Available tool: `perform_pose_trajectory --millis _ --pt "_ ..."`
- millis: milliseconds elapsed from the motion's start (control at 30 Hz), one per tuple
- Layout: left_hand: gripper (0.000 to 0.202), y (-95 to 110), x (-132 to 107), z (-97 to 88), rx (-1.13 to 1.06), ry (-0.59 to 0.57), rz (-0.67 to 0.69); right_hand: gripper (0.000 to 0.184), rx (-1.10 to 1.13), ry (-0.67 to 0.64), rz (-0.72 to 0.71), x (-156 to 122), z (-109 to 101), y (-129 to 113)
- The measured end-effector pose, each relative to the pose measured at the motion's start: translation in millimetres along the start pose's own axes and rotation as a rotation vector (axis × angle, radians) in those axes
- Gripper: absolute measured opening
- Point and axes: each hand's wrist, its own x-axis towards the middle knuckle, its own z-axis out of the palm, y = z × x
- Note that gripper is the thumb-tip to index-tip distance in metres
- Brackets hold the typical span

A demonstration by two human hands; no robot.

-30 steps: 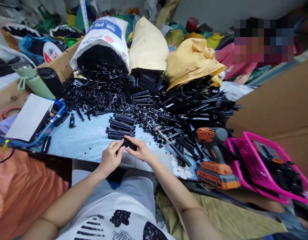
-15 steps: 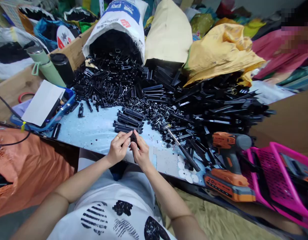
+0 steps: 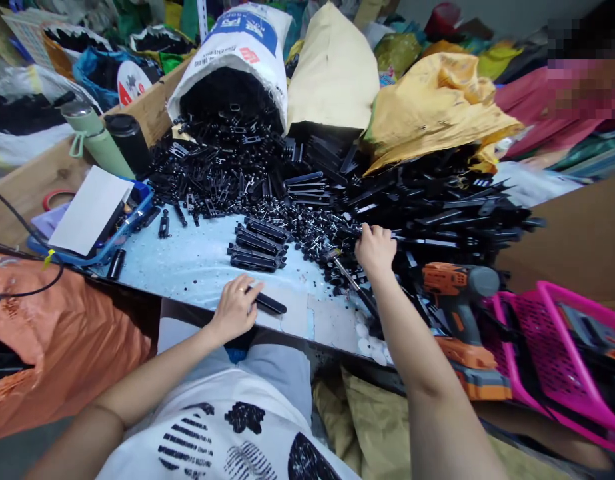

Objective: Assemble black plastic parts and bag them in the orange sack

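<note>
My left hand (image 3: 237,305) is at the table's front edge, with its fingers closed on the left end of a long black plastic bar (image 3: 271,302) that lies on the work surface. My right hand (image 3: 376,250) has its fingers curled down at the near side of a heap of long black plastic strips (image 3: 437,213); the fingertips and whatever they grip are hidden. Just beyond my left hand, several black bars (image 3: 257,243) lie side by side in a stack. A hammer (image 3: 354,280) lies partly under my right forearm.
Small pins and black bits (image 3: 312,230) are strewn mid-table. An orange cordless drill (image 3: 460,313) and a pink basket (image 3: 562,353) stand at right. A blue tray (image 3: 104,253) and green bottle (image 3: 97,140) sit at left. Open sacks (image 3: 332,67) line the back.
My hands, together on a small black part before, are now apart. The right hand has moved right and forward to the heap; the left stays near the front with the bar.
</note>
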Motion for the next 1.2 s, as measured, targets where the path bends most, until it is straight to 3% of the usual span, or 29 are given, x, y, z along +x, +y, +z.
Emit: perform_pose_trajectory --millis 100,200,267,367,433,500,600,667,733,833,1033,1100,1200 --pt "0.044 -3 19 -5.7 0.082 -0.268 0.249 0.023 0.016 -0.023 -0.034 16 -5 25" --pt "0.037 -6 30 -7.5 -0.027 -0.282 0.212 0.022 0.076 0.018 -0.110 4 -21 8" --pt "0.042 -4 35 -10.2 -0.299 -0.168 0.068 0.025 0.299 0.113 -0.190 -22 -34 -25" --pt "0.055 4 46 -16.5 -0.952 -0.046 -0.305 0.023 0.862 0.248 -0.296 -76 -49 -93" --pt "0.054 7 53 -20.8 -1.304 -0.028 -0.530 0.023 1.158 0.128 -0.393 -108 -56 -131" --pt "0.045 7 56 -23.8 -1.401 0.013 -0.648 0.022 1.301 -0.197 -0.462 -128 -59 -153" --pt "0.030 6 51 -22.2 -1.151 0.202 -0.649 0.037 1.399 -0.705 -0.269 -133 -58 -159" --pt "0.029 9 45 -16.6 -0.920 0.313 -0.563 0.048 1.346 -0.887 -0.123 -129 -56 -155" --pt "0.031 11 42 -10.4 -0.747 0.316 -0.445 0.051 1.156 -0.883 -0.109 -127 -55 -150" --pt "0.036 6 43 -6.7 -0.577 0.186 -0.264 0.038 0.840 -0.739 -0.199 -128 -59 -132" --pt "0.036 -13 48 -6.4 -0.119 -0.414 0.274 0.030 0.599 -0.772 -0.453 -142 -70 -82" --pt "0.033 -9 50 -1.2 -0.013 -0.496 0.328 0.029 0.499 -0.764 -0.496 -149 -69 -79" --pt "0.034 2 54 5.4 0.064 -0.512 0.357 0.028 0.416 -0.731 -0.502 -155 -65 -83"
